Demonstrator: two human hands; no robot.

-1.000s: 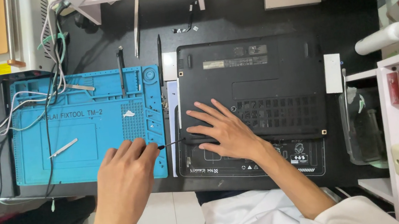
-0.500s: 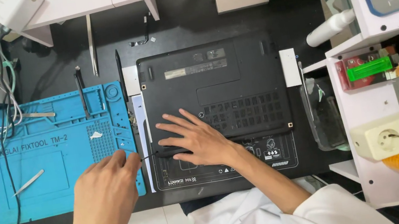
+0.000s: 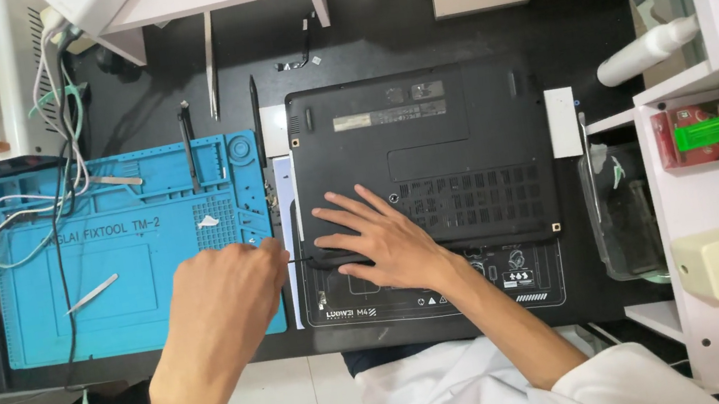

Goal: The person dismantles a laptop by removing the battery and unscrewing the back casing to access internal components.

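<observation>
Left hand (image 3: 227, 305) now closed on a thin tool (image 3: 297, 260), tip moved in against the laptop (image 3: 428, 181)'s left edge; right hand (image 3: 380, 242) stays flat, open on it.

A black laptop (image 3: 429, 157) lies closed and upside down on the worktop, its vented base facing up. A thin dark tool (image 3: 296, 260) pokes into its left edge, near the front corner.

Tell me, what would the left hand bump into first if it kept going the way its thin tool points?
Probably the black laptop: the left hand aims its thin tool at its left edge, beside the right hand.
</observation>
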